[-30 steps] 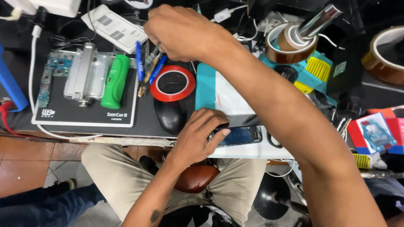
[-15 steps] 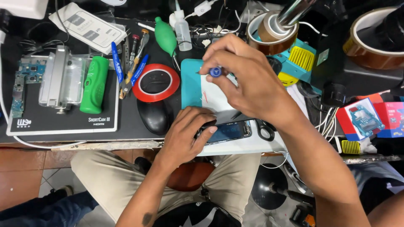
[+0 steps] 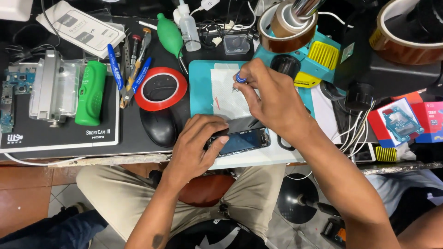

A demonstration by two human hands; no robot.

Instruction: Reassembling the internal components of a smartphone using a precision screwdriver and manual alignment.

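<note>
My left hand (image 3: 196, 145) presses down on the left end of a dark smartphone (image 3: 242, 140) that lies flat on a white sheet near the table's front edge. My right hand (image 3: 270, 99) is closed on a small screwdriver with a blue cap (image 3: 240, 78), held upright above the phone's upper edge. A white tissue (image 3: 228, 94) lies on the teal work mat (image 3: 199, 90) under the right hand. The screwdriver's tip is hidden behind my fingers.
A black mouse (image 3: 158, 127) and a red-rimmed round tape roll (image 3: 160, 88) sit left of the phone. Further left are loose tools (image 3: 134, 64), a green cylinder (image 3: 91, 92) and a clear case (image 3: 53, 85). Amber tape rolls (image 3: 286, 27) and cables crowd the back right.
My right hand came back from the tool pile at the left with the blue-capped screwdriver and now holds it over the phone. The left hand stayed on the phone.
</note>
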